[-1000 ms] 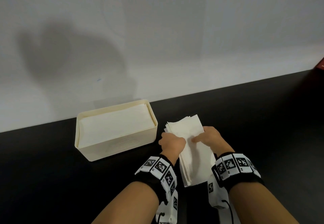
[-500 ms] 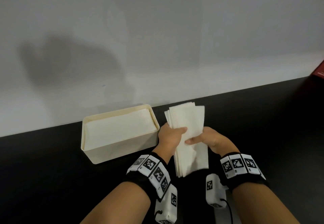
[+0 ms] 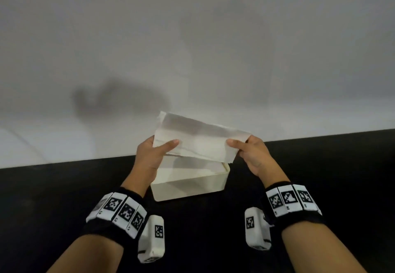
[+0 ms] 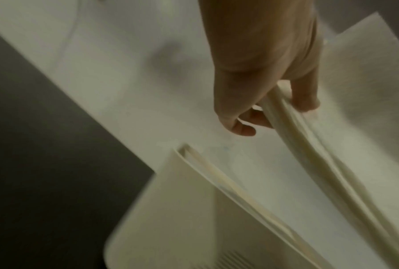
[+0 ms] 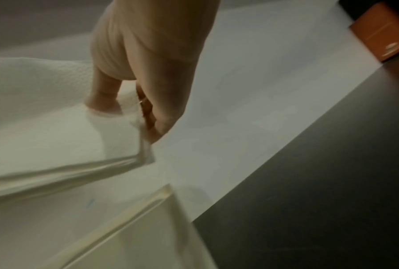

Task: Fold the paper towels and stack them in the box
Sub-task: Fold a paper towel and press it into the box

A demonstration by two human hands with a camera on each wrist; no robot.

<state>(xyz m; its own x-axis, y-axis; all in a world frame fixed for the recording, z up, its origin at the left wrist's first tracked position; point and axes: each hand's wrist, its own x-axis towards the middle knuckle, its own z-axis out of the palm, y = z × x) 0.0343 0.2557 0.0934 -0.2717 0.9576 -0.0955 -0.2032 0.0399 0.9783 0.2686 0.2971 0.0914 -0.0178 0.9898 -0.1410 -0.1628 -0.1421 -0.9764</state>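
Now the folded stack of paper towels [image 3: 198, 144] is held in the air directly above the cream plastic box [image 3: 188, 187], whereas a second ago it was lying on the black tabletop [image 3: 320, 166] to the right of the box, and half a second ago it was only being raised lengthwise beside it. The stack has been turned crosswise and carried over the opening. Its left end is pinched by the left hand [image 3: 149, 155], the thumb laid on top and the curled fingers [image 4: 246, 125] tucked beneath; its right end is gripped by the right hand [image 3: 252, 155] in the same manner, the fingertips [image 5: 157, 131] being closed on the corner layers. Between the two grips the stack sags slightly and its near edge hangs just above the box rim, apart from it. Inside the box, below the fingers, a layer of towels is already seen lying flat. Folding of this batch is judged finished, and placing is the step in hand; the stack needs only to be lowered level between the walls, with care that the loose layers at the right fingertips are not caught on the rim.
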